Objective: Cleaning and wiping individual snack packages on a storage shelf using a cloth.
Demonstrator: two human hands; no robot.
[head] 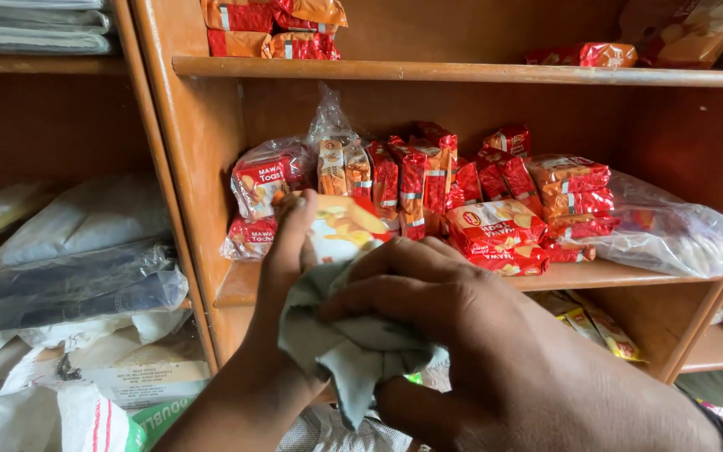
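Snack packet (343, 226), pale yellow, stands upright in front of the wooden shelf (462, 71), gripped by the left hand (282, 276) from its left side. Right hand (462, 335) presses a grey cloth (349, 351) against its lower end.

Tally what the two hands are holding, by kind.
Snack packets: 1, the pale packet gripped in the left hand
Cloths: 1, the grey cloth pressed against it by the right hand
Total: 2
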